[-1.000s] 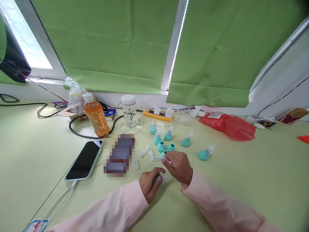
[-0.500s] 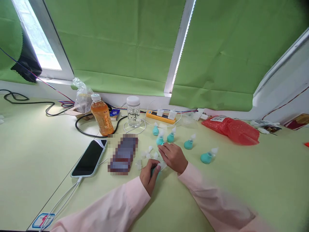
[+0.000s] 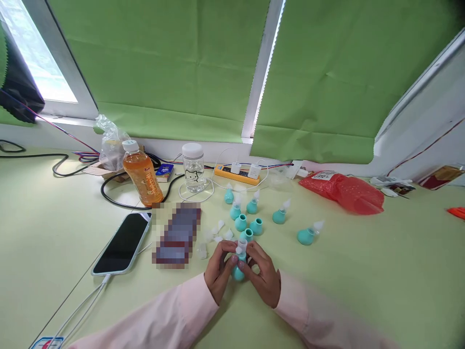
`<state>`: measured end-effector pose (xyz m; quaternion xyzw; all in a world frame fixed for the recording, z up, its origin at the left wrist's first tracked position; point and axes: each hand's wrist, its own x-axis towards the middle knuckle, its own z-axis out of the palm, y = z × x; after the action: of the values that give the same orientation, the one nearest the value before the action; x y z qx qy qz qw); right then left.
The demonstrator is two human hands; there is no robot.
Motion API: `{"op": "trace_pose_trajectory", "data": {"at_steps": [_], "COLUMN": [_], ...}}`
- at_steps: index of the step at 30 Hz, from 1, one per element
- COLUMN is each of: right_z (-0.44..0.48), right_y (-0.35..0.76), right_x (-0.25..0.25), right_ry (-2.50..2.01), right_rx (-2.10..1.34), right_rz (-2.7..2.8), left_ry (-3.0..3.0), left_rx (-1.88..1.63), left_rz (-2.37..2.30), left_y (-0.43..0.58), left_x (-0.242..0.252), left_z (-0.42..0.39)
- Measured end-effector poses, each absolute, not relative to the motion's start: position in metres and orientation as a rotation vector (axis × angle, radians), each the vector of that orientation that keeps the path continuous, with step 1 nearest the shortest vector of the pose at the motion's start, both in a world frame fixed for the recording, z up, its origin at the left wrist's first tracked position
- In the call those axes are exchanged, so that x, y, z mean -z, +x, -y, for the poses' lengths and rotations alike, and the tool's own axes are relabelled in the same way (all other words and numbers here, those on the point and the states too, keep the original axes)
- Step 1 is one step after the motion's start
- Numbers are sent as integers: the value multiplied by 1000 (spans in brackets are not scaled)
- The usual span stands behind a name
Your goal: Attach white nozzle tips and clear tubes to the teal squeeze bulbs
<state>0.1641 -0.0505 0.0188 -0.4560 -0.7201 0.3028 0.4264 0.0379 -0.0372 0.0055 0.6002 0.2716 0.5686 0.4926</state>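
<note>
My left hand (image 3: 221, 271) and my right hand (image 3: 264, 275) are both closed on one teal squeeze bulb (image 3: 238, 273), held upright near the tabletop. A clear plastic collar (image 3: 242, 245) stands in its neck, between my fingertips. A small white piece shows by my left thumb; how it is attached I cannot tell. Just beyond my fingers are three open-necked teal bulbs (image 3: 256, 226). Behind and to the right are several bulbs with translucent pointed nozzles (image 3: 279, 214), the farthest right one leaning (image 3: 306, 236). Loose translucent tips (image 3: 219, 227) and a clear collar (image 3: 202, 251) lie left of my hands.
A phone on a charging cable (image 3: 122, 242) and a pixelated dark object (image 3: 178, 235) lie to the left. Behind them stand an orange drink bottle (image 3: 143, 175) and a clear jar (image 3: 193, 169). An orange power strip (image 3: 237, 174) and a red plastic bag (image 3: 341, 192) are at the back.
My right hand has come back from over the bulbs and joined my left hand at the held bulb. Three open-necked bulbs are now uncovered. The camera view has shifted slightly.
</note>
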Motion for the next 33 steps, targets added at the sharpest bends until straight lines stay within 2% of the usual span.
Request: {"op": "trace_pose_trajectory", "data": {"at_steps": [6, 15, 22, 33], "right_z": [54, 56, 57, 56], "right_y": [164, 163, 161, 162], "right_x": [-16, -16, -15, -17], "right_ry": [-1145, -1123, -1185, -1275], "right_rx": [-887, -1021, -1097, -1130], "right_rz": [1656, 1657, 1545, 1532], "left_ry": [1729, 2086, 2530, 2673], "left_rx": [-1345, -1693, -1838, -1640], "left_rz": [-897, -679, -864, -801], "left_y": [29, 27, 27, 24], "left_x": [-9, -14, -9, -9], "left_z": [35, 22, 23, 19]}}
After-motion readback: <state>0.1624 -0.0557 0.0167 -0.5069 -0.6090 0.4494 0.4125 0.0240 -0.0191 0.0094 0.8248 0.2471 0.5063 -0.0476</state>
